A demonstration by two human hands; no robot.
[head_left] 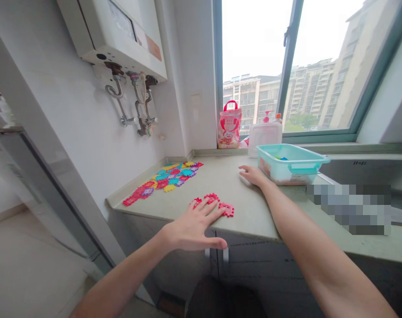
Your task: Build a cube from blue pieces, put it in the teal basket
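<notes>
My left hand [190,225] is spread flat, its fingertips resting on several red toothed-edge plastic pieces [227,209] near the counter's front edge. Parts of those pieces are hidden under the fingers. Further right, my right hand [253,175] lies on the countertop with its fingers stretched to the left and nothing visible in them. It is just beside the left end of a teal plastic basin [306,157]. A little blue and green shows inside the basin. Back left, a patch of flat toothed pieces [170,176] in red, yellow, blue and purple covers the counter.
A pink bag with a red handle [230,129] stands by the window, next to a whitish container with a pink pump top [264,132]. The sink [369,170] is at right, with a blurred-out patch before it. A water heater [121,39] hangs on the left wall.
</notes>
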